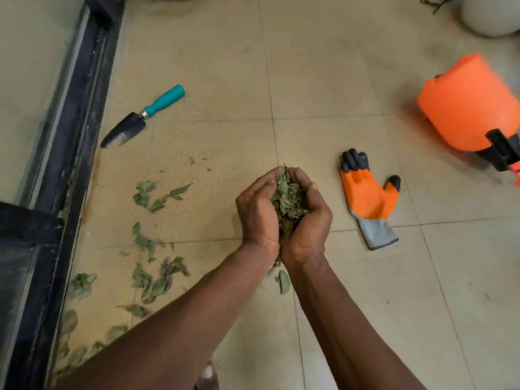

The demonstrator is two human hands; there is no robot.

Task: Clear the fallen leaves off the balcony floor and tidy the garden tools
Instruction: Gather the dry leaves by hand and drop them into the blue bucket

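A clump of dry green leaves [288, 199] sits between my two cupped hands above the tiled floor. My left hand [257, 212] curls round its left side and my right hand [308, 218] curls round its right side, the heels of both hands pressed together. Several loose leaves [157, 277] lie scattered on the floor to the left, along the dark door track. One leaf [284, 281] lies under my wrists. A trowel with a teal handle [140, 116] lies at the upper left. An orange and black glove [368, 198] lies flat just right of my hands.
An orange sprayer tank [470, 105] with a black fitting lies on its side at the right edge. A pale round pot [492, 15] stands at the top right. The dark sliding-door frame [64, 153] runs down the left side. A sandalled foot [208, 377] shows at the bottom.
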